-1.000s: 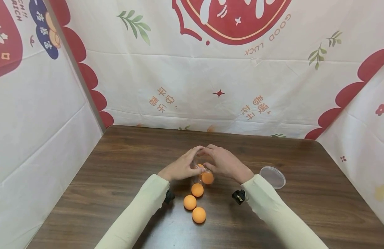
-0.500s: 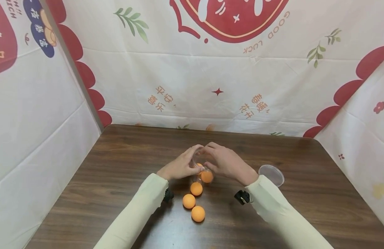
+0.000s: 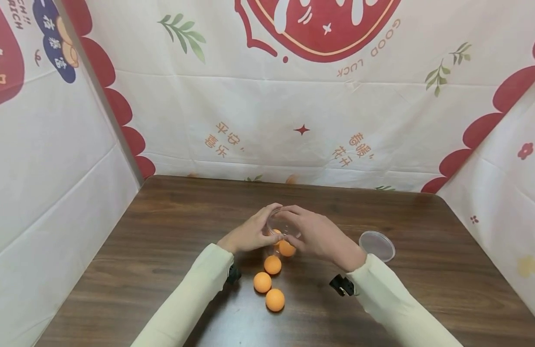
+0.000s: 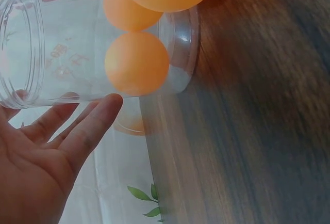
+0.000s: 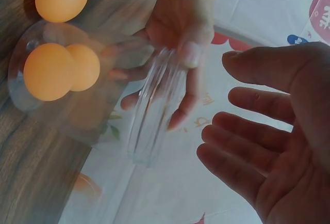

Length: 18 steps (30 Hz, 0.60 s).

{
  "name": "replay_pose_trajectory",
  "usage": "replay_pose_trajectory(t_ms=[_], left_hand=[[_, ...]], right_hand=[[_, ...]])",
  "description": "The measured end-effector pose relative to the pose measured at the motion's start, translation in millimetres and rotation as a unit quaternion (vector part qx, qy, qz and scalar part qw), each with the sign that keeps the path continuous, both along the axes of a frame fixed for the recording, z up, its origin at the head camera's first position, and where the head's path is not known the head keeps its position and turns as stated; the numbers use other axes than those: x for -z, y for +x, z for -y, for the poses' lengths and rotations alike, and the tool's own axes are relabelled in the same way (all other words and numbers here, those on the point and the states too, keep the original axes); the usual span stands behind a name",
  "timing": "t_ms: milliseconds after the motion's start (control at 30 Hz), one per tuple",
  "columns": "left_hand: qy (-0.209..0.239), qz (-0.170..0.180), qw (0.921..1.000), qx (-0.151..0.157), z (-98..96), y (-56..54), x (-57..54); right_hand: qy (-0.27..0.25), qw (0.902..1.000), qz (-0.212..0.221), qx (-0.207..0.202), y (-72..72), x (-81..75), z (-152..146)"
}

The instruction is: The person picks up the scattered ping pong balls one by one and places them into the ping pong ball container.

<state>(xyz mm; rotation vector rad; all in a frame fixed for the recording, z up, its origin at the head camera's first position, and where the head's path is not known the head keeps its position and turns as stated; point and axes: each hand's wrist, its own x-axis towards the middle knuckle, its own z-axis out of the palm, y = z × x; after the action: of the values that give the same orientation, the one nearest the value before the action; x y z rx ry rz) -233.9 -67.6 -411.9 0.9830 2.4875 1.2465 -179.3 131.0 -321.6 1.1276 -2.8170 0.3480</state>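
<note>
A clear plastic jar (image 4: 77, 43) stands upright on the table without its lid, with two orange ping-pong balls (image 4: 136, 63) inside near the bottom. My left hand (image 3: 248, 234) grips the jar at its rim from the left. In the right wrist view the left thumb lies on the rim and the fingers go round behind. My right hand (image 3: 325, 237) hovers on the jar's other side, fingers loosely bent and spread. The right wrist view shows a gap between these fingers (image 5: 240, 154) and the rim. Nothing is in the right hand.
Several orange balls lie on the wooden table (image 3: 185, 207): one ball (image 3: 272, 265) just in front of the jar, others (image 3: 275, 300) nearer me. A clear round lid (image 3: 377, 246) lies flat at the right. Printed cloth (image 3: 258, 101) hangs behind the table and at both sides.
My right hand has drawn back a little to the right from the jar's rim. The left hand keeps its grip on the jar. The balls and lid have stayed in place.
</note>
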Motion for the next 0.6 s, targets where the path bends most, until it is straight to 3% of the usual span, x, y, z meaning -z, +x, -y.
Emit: replay_pose_trajectory(t_ms=[333, 600], left_hand=[[-0.004, -0.014, 0.9999, -0.001, 0.0, -0.1, -1.6], [-0.005, -0.022, 0.9997, -0.004, -1.4, 1.2, 0.0]], right_hand=[[0.001, 0.9989, -0.024, -0.039, 24.2, -5.4, 0.5], [0.006, 0.9985, -0.009, -0.054, 54.1, 1.5, -3.1]])
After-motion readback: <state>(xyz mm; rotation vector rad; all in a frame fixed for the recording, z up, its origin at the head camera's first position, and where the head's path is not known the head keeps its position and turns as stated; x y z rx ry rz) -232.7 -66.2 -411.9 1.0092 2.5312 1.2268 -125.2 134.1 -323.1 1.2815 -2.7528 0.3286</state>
